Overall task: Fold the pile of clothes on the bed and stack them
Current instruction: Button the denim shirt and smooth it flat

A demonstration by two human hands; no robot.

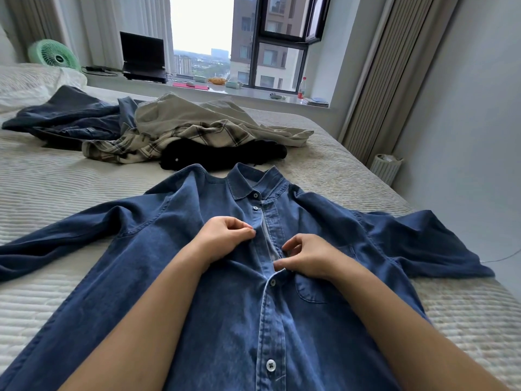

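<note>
A blue denim shirt [174, 272] lies face up on the bed [50, 179], collar away from me and both sleeves spread out. My left hand [225, 235] pinches the left edge of the button placket at chest height. On the other side my right hand [307, 256] pinches the right placket edge, just above a fastened button. Between the hands the placket gapes open. Behind the shirt is a loose pile: a black garment [222, 155], a plaid shirt [158, 142], a beige garment [197, 114] and dark blue clothes [70, 117].
A pillow [31, 83] lies at the bed's far left. The windowsill holds a green fan [55, 56], a laptop [143, 56] and a bottle [302, 88]. A white bin [386, 167] stands on the floor by the right wall.
</note>
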